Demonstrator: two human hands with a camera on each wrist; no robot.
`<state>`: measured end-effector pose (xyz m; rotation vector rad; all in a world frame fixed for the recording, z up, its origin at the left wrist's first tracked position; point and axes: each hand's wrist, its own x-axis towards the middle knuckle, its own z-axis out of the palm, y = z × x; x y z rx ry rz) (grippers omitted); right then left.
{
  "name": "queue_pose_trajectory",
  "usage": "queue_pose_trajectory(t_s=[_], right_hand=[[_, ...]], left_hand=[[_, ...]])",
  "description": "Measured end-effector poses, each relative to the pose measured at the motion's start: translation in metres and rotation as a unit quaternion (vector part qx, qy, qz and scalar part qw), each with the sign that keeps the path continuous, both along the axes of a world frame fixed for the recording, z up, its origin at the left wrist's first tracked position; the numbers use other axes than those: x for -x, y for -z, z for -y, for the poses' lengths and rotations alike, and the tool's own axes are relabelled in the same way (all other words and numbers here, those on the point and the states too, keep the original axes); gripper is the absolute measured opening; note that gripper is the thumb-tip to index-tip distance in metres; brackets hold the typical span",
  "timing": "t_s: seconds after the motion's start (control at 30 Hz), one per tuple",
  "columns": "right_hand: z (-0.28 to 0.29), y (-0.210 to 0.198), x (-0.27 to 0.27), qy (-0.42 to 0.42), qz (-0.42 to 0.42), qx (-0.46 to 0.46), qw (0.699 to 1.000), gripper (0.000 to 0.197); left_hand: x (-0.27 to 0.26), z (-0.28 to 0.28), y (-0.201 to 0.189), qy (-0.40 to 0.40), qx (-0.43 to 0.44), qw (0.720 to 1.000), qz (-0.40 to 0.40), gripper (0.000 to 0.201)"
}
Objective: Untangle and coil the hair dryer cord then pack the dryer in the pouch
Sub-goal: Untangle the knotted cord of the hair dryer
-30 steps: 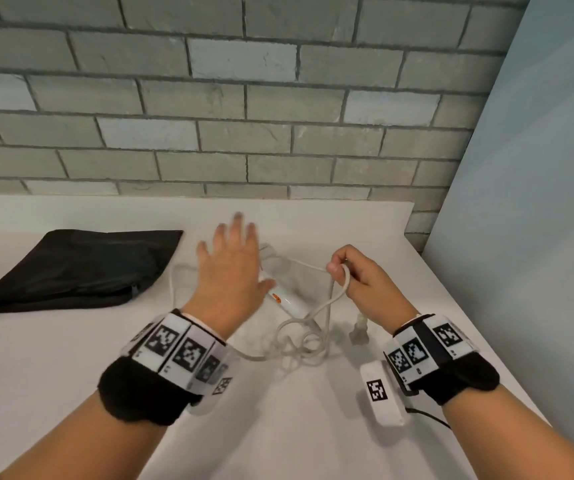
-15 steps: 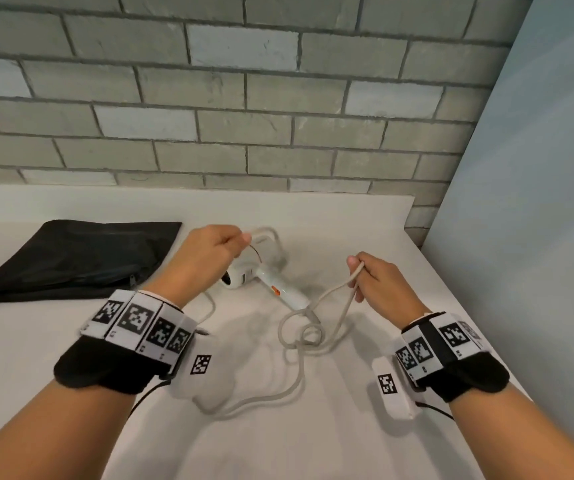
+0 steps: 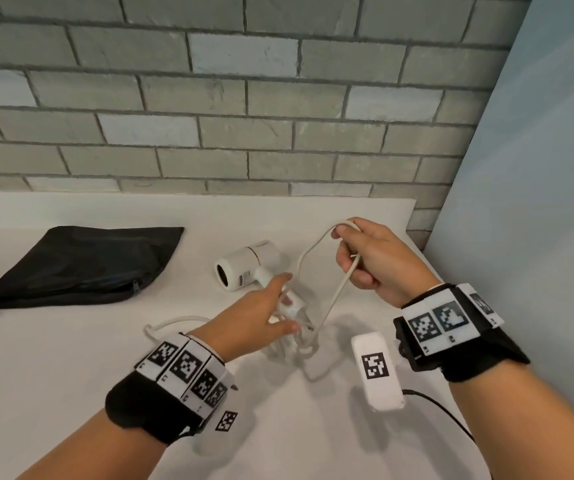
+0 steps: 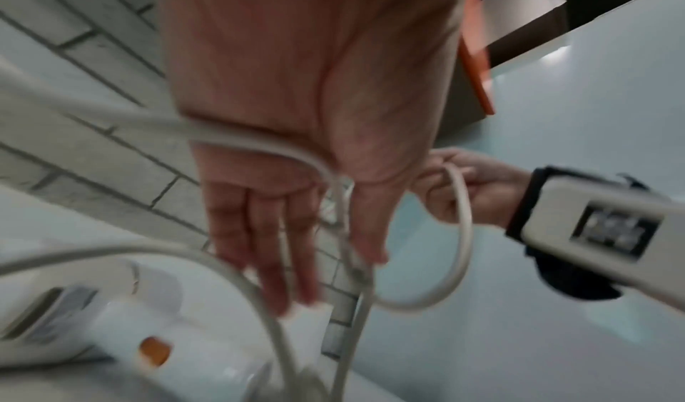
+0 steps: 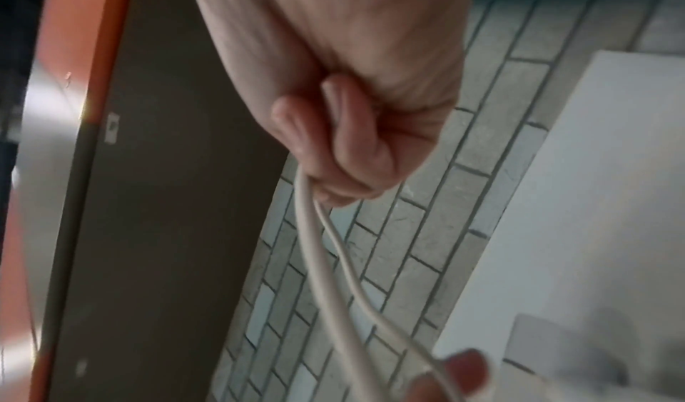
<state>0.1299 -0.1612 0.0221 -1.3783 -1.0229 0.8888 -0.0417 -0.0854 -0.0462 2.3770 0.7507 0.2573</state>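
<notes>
The white hair dryer lies on its side on the white table, barrel mouth facing left. Over its handle, which has an orange button, my left hand reaches with fingers straight; a strand of the cord runs across its palm. My right hand grips a loop of the pale cord and holds it up above the table, fingers curled round it. The remaining cord lies tangled beside the handle's end. The black pouch lies flat at the left, zip partly open.
A grey brick wall stands behind the table. A pale blue panel closes off the right side, near the table's right edge. A white tracker box hangs under my right wrist.
My left hand let go of the dryer's barrel, which now lies on the table, and moved down to the handle. My right hand carried the cord loop higher and farther back.
</notes>
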Motion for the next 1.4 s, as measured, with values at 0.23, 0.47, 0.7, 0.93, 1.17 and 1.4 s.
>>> queue_pose_trajectory(t_s=[0.23, 0.47, 0.7, 0.93, 1.17, 1.4], right_hand=[[-0.003, 0.011, -0.022, 0.114, 0.092, 0.000, 0.989, 0.004], [0.004, 0.030, 0.011, 0.088, 0.421, -0.134, 0.893, 0.031], [-0.010, 0.041, 0.025, -0.050, 0.535, -0.033, 0.843, 0.031], [-0.017, 0.033, 0.035, -0.083, 0.361, -0.090, 0.924, 0.019], [-0.018, 0.033, 0.028, 0.006, 0.380, -0.144, 0.914, 0.010], [-0.023, 0.043, -0.025, 0.195, 0.267, -0.005, 0.944, 0.025]], left_hand=[[0.001, -0.013, -0.013, -0.100, 0.302, 0.931, 0.182, 0.017], [-0.003, -0.019, -0.031, -0.128, 0.391, 0.878, 0.243, 0.023], [0.000, -0.018, -0.043, -0.100, 0.401, 0.870, 0.268, 0.026], [0.000, -0.015, -0.044, -0.068, 0.367, 0.893, 0.251, 0.023], [0.004, -0.014, -0.051, -0.067, 0.345, 0.913, 0.207, 0.023], [0.016, -0.019, -0.050, -0.087, 0.349, 0.909, 0.211, 0.022]])
